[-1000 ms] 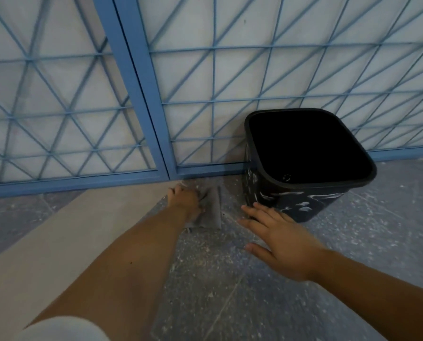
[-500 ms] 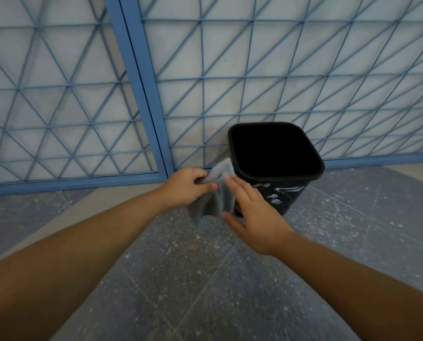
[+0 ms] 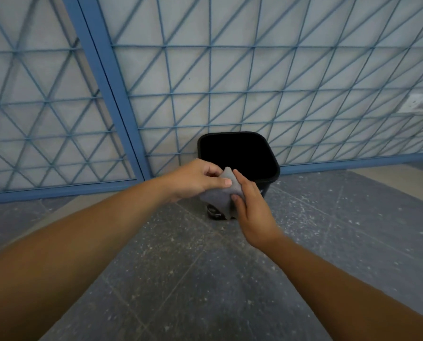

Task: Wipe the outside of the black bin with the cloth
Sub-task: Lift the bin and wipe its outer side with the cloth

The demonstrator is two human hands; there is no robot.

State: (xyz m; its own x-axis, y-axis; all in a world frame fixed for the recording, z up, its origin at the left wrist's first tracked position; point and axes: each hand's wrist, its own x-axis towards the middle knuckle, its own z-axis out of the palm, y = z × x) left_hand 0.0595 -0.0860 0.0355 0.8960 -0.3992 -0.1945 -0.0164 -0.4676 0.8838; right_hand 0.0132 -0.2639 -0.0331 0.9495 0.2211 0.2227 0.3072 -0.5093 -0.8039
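While both hands are busy with the small grey cloth [image 3: 221, 195] just in front of the bin, nothing has actually touched the bin wall yet, so I'd say the wiping itself hasn't started. The left hand [image 3: 195, 179] pinches the top corner of the cloth between thumb and curled fingers [image 3: 211, 171], and the right hand [image 3: 251, 205] has its fingers [image 3: 238, 179] wrapped round the cloth's right edge, thumb pressing on the front. So both are grasping it, neither is released.

The square black plastic bin [image 3: 269, 172] sits just above the middle of the frame, upright on the speckled grey floor [image 3: 205, 279], backed up against the blue metal lattice panel [image 3: 230, 82]. Its mouth is open and dark (can't tell if anything's inside). The cloth hangs in front of its near lower-left side and hides part of it; some pale marks show on the wall below.

What could go wrong from here, my guess:
- The bin looks light and nobody's holding it, so a firm push with the cloth could slide it or tip it against the lattice. One hand on the rim would fix that.
- The cloth is bunched up, so only a small patch would touch and streaks get missed.
- The back side is close to the lattice, easy to skip unless the bin gets turned.
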